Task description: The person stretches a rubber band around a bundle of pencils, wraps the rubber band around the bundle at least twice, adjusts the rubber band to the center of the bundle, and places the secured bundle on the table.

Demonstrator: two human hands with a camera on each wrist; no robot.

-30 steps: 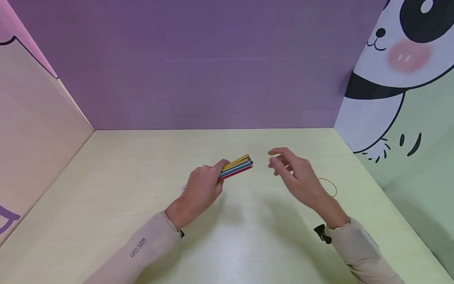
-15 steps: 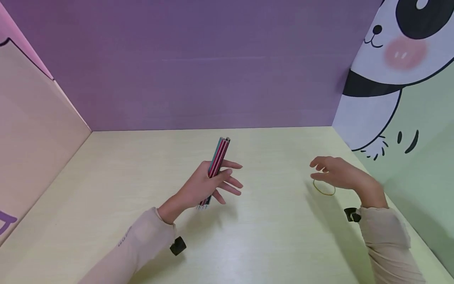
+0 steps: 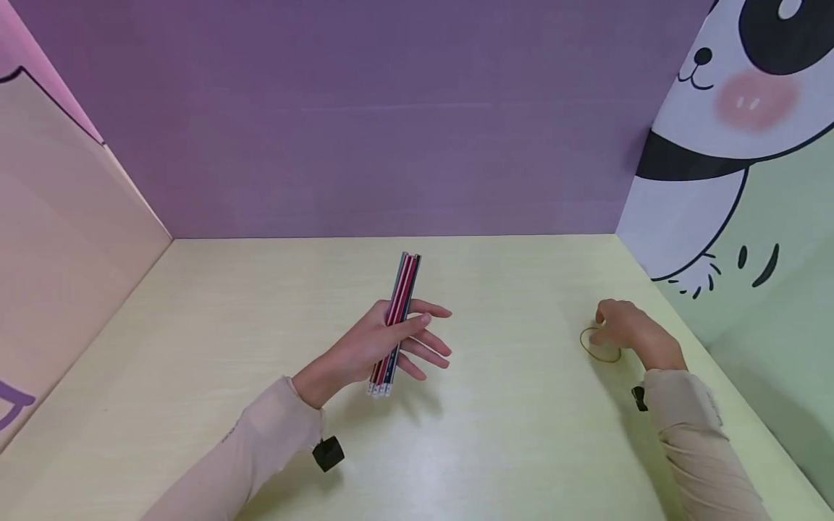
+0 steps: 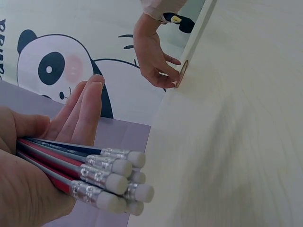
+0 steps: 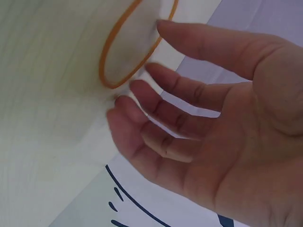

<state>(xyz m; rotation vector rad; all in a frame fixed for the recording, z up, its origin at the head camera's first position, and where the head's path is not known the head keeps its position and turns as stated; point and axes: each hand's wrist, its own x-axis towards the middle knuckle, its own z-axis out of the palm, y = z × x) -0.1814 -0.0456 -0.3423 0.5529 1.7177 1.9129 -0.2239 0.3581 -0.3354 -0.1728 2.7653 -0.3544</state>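
Observation:
My left hand holds a bundle of several pencils, its thumb laid over them against the palm while the other fingers extend outward. The pencils have red, dark blue and teal barrels; in the left wrist view their white eraser ends stick out in silver ferrules. On the table at right lies a thin yellow-orange rubber band, loose in an oval loop. My right hand is right over it, thumb and bent fingers apart. The thumb tip is at the band's edge; whether it touches is unclear.
The pale wooden table meets a purple back wall. A green side wall with a panda drawing stands close to my right hand. A pinkish wall bounds the left side.
My left hand has turned, swinging the pencils from slanting rightward to nearly upright, and its fingers have spread. My right hand has moved right, away from the pencils and down to the rubber band.

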